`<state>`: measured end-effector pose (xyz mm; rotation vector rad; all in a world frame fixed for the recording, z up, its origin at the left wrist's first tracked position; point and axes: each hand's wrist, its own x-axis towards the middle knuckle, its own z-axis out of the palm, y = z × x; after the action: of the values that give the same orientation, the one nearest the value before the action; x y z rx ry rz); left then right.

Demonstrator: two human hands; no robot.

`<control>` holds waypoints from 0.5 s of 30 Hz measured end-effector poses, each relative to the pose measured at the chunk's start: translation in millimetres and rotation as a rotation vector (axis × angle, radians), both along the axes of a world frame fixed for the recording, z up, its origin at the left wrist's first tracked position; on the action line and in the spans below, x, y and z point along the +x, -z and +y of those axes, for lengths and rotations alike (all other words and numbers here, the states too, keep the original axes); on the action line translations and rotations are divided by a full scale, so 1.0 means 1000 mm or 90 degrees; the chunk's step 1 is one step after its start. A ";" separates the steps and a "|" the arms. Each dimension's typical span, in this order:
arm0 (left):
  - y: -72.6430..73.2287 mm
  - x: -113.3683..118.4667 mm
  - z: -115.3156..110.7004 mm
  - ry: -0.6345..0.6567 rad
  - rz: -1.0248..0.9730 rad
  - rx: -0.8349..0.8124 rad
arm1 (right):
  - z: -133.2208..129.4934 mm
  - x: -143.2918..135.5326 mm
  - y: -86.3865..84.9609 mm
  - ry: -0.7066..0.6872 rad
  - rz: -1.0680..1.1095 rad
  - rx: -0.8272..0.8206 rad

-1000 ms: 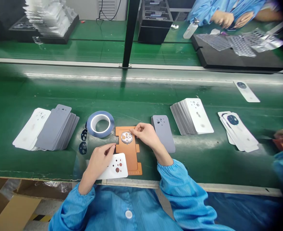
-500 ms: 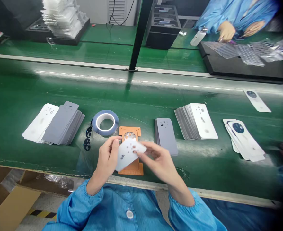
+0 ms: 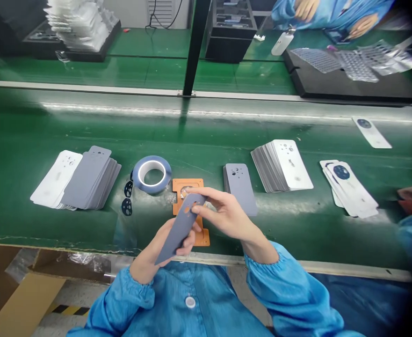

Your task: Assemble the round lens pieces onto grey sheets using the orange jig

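A phone back panel (image 3: 178,230), grey side showing and camera holes at its top end, is held tilted between both hands. My left hand (image 3: 163,238) wraps round its lower part, fingers curled at its right edge. At the upper end, my right hand (image 3: 227,213) pinches the panel beside the holes. Beneath them lies an orange fixture (image 3: 202,238), partly hidden by the hands and panel. Left of the fixture are a roll of blue tape (image 3: 167,171) and several black camera-shaped stickers (image 3: 126,207). A short stack of grey panels (image 3: 242,192) lies just right of the fixture.
Fanned white and grey panels (image 3: 86,182) lie at the left, another fanned stack (image 3: 292,164) at the right. Panels with black camera circles (image 3: 358,189) are farther right. Beyond a dark post (image 3: 194,47), a co-worker's hands (image 3: 362,25) are near a black mat (image 3: 332,86).
The panel has turned from its white side to its grey side and now stands more upright. My left hand has moved lower round it. The co-worker's hand has lifted off the plastic sheets.
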<state>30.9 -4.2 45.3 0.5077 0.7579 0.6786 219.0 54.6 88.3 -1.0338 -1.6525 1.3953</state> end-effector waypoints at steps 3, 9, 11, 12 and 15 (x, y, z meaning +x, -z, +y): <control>0.006 -0.001 -0.002 -0.188 0.206 0.107 | 0.007 0.003 0.003 0.035 0.004 -0.040; 0.030 -0.020 -0.015 -0.294 0.628 0.692 | 0.024 0.018 0.015 0.025 -0.150 0.075; 0.036 -0.021 -0.022 -0.182 0.714 0.861 | 0.027 0.018 0.021 -0.011 -0.165 0.113; 0.039 -0.021 -0.025 -0.123 0.754 0.909 | 0.028 0.016 0.024 -0.026 -0.169 0.126; 0.047 -0.017 -0.033 0.031 0.861 0.959 | 0.028 0.013 0.030 -0.051 -0.185 0.146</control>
<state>14.2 -37.3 -1.8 2.5107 1.3604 0.7211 231.6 82.5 58.7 -1.0833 -2.0321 1.1092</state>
